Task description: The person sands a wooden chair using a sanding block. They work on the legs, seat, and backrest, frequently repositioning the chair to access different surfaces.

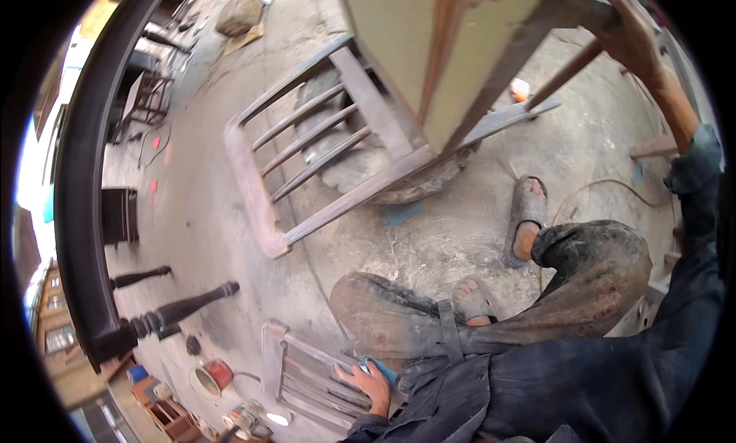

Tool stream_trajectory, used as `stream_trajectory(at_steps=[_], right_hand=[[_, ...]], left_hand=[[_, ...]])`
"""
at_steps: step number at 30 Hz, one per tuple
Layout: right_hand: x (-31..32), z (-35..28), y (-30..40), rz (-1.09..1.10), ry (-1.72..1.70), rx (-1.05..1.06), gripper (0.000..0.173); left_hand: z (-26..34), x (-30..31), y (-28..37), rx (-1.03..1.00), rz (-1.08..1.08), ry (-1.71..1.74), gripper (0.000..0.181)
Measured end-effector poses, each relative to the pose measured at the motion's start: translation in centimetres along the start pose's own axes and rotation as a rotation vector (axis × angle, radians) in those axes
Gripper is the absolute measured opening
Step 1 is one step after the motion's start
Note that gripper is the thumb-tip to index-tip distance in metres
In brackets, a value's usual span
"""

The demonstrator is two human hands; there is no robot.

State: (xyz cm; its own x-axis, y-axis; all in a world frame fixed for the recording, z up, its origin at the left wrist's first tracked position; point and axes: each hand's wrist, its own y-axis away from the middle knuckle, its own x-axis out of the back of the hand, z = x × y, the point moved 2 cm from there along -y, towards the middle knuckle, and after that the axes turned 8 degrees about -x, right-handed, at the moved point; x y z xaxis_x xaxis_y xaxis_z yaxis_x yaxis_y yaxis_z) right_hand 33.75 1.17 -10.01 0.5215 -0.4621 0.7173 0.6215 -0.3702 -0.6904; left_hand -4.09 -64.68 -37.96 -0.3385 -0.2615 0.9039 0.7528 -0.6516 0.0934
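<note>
A wooden chair (345,207) lies tipped over on a dusty, rounded grey support (333,172), perhaps a tyre. Its slatted back points left, and a yellow-green panel (397,34) with a brown brace faces me. At the upper right, my right hand (632,43) grips the chair's frame near a leg and stretcher. Low in the view, my left hand (371,382) rests on a second slatted wooden frame (276,356) beside my knee. A blue piece of what looks like sandpaper (384,372) is held under its thumb side.
A dark table frame (86,172) with turned legs (184,305) fills the left side. A red bucket (215,378) stands lower left, near other clutter. A stone block (238,16) lies far back. Another blue sheet (402,213) is on the floor. A hose or cable (609,181) curves at right.
</note>
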Motion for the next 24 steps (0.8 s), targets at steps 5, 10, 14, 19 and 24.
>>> stream_trajectory(at_steps=[5,10,14,19,24], right_hand=[[2.1,6.0,2.7,-0.113,0.04,-0.021,0.065],[0.7,3.2,2.1,-0.003,0.099,-0.205,0.065],[-1.6,2.3,2.6,0.04,0.119,-0.245,0.066],[-0.6,3.8,2.0,0.047,0.014,-0.136,0.067],[-2.2,7.1,0.8,0.112,-0.083,-0.126,0.061]], left_hand=[[1.1,1.7,-8.0,-0.125,0.226,0.017,0.035],[8.0,3.9,-28.0,-0.264,0.271,0.406,0.05],[6.1,-1.0,-39.0,-0.473,0.068,0.208,0.039],[12.1,-7.9,-37.6,-0.565,-0.145,0.144,0.019],[13.6,-9.5,-33.4,-0.561,-0.175,0.163,0.021]])
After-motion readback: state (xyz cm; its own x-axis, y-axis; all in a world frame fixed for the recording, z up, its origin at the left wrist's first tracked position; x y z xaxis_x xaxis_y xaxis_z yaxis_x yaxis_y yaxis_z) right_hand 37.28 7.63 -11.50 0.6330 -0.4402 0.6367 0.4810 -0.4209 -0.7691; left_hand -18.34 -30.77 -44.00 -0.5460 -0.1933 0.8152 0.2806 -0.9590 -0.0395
